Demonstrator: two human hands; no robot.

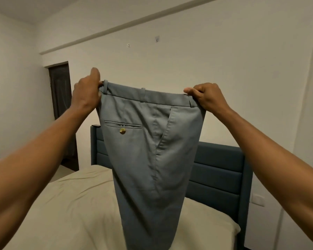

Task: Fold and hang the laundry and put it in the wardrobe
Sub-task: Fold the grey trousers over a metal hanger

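A pair of grey-blue trousers [146, 159] hangs in front of me, folded lengthwise, with a back pocket and a brass button facing me. My left hand [88, 92] pinches the left end of the waistband. At the right end, my right hand [206, 97] grips the waistband with curled fingers. Both arms are raised and stretched out, holding the waistband taut above the bed. The legs hang down out of view at the bottom edge.
A bed with a cream sheet [70, 210] lies below the trousers, its dark blue padded headboard [219, 174] against the white wall. A dark doorway [61, 105] opens at the back left. A wall socket [258, 199] sits right of the headboard.
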